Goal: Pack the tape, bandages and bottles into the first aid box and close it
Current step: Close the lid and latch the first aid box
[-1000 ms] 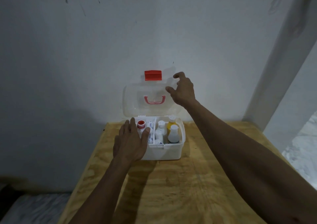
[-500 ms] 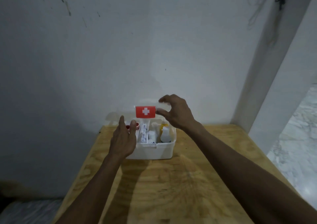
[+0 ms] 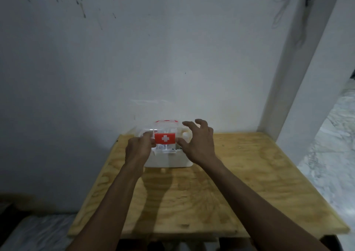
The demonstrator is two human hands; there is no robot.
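While the clear plastic lid (image 3: 165, 130) is brought down, it is pinched at its front edge by the left hand (image 3: 138, 148), just beside the red latch with a white cross (image 3: 164, 138) — presumably to steer the catch home. The right hand (image 3: 197, 142) is held spread, fingers curled over the lid's right side, steadying it. The white plastic first aid box (image 3: 169, 159), seemingly not yet latched, sits at the back of the pale plywood bench (image 3: 240, 183); the contents are blurred beneath the lid.

First aid box (image 3: 169, 159) on table (image 3: 240, 183), by wall (image 3: 134, 58); hands flank latch (image 3: 164, 138).
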